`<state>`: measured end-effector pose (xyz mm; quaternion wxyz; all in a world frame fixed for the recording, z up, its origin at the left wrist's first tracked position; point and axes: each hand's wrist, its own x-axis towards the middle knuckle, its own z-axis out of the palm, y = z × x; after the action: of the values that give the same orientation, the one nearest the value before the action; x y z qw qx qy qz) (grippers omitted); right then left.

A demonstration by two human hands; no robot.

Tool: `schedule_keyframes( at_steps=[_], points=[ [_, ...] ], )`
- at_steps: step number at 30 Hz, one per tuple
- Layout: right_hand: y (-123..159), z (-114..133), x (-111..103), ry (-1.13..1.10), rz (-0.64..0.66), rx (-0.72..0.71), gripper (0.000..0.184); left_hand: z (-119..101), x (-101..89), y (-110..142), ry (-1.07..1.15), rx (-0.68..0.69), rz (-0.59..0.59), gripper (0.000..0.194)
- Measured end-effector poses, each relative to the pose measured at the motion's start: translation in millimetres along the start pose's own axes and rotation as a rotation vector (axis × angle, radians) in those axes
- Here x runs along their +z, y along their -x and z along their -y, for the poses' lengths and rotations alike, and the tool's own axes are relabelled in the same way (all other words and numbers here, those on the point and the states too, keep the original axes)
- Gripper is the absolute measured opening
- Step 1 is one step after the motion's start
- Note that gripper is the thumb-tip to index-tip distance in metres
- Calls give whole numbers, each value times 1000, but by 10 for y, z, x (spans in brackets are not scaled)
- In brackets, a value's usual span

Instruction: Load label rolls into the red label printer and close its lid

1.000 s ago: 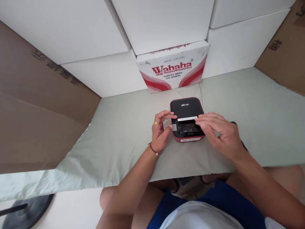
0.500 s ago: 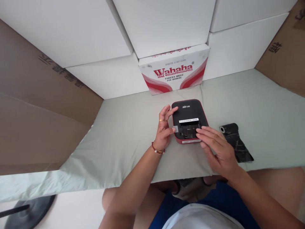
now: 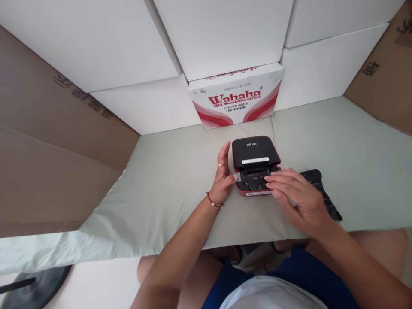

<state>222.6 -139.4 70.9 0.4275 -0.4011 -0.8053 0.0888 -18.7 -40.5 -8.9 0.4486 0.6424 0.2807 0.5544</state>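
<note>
A black and red label printer (image 3: 257,151) lies on the cloth, its black lid partly raised along the edge nearest me. Inside the front opening shows a dark, marbled-looking black film (image 3: 255,181). My left hand (image 3: 222,176) is at the printer's left side, thumb tip on a small grey tab (image 3: 237,176), the other fingers stretched along the side. With its fingers extended, my right hand (image 3: 296,195) touches the film and the printer's right front corner. Partly hidden behind that hand is a roll of black film (image 3: 312,174) with a loose tail.
Beyond the printer stands a white and red Wahaha water carton (image 3: 238,101) against stacked white boxes (image 3: 222,34). Brown cardboard boxes flank the table at left (image 3: 54,141) and right (image 3: 380,81). A pale green cloth (image 3: 167,184) covers the table.
The printer's lid has risen from closed to partly open. My left fingers have moved off the lid to the side. My right hand stays at the front right.
</note>
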Motion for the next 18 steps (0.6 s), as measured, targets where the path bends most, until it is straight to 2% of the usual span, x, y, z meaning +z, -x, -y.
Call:
schedule_keyframes(
  at_steps=[2, 4, 8, 10, 14, 16, 18],
  points=[
    [-148, -3, -127, -73, 61, 8, 22, 11, -20, 16, -18, -46, -24, 108],
    [-313, -10, -242, -80, 125, 56, 29, 19, -7, 28, 12, -87, -25, 110],
    [-732, -43, -322, 102, 330, 225, 38, 14, 104, 22, 204, -169, -85, 87],
    [-983, -66, -248, 258, 472, 284, 34, -9, 155, 6, 303, -228, -146, 80],
    [-1396, -97, 62, 591, 798, 352, 34, -63, 179, -35, 407, -308, -193, 86],
    [-1498, -105, 216, 642, 870, 362, 35, -68, 166, -51, 426, -321, -197, 86],
    [-1537, -115, 323, 647, 881, 381, 32, -56, 154, -60, 429, -319, -205, 84]
  ],
)
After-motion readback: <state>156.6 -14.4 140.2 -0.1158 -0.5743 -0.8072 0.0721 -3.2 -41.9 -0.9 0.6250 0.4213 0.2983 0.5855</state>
